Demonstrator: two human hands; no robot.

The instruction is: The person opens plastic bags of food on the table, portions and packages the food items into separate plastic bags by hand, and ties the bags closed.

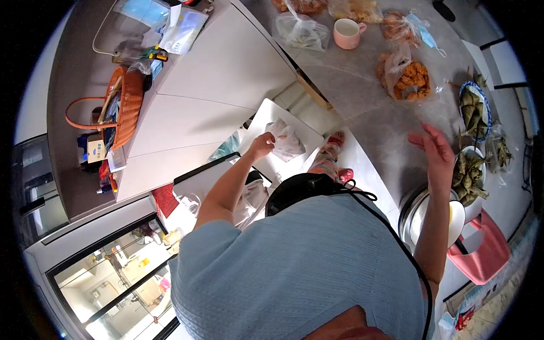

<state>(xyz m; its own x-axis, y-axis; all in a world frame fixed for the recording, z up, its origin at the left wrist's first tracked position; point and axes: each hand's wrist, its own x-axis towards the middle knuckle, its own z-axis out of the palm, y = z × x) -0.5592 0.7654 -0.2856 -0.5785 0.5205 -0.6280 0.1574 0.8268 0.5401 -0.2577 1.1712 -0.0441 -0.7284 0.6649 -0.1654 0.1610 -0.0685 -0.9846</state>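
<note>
My left hand (pixel 262 145) is closed on the edge of a translucent white plastic bag (pixel 288 141), which hangs over a white stool-like surface (pixel 271 116). What the bag contains I cannot make out. My right hand (pixel 435 148) is held above the grey stone-look table (pixel 362 102), its fingers stretched out and somewhat apart, with nothing in it. Close to that arm, green leaf-wrapped bundles (pixel 469 177) lie on a plate, beside stacked white plates (pixel 422 218). An open bag of fried food (pixel 412 80) lies farther up the table.
A pink cup (pixel 347 34) stands among other food bags. More leaf-wrapped bundles fill a blue-rimmed bowl (pixel 475 110). At the left, a wicker basket (pixel 126 105) sits on a cabinet top. A pink chair (pixel 483 249) is at the right, and a red slipper (pixel 336 138) shows on the floor.
</note>
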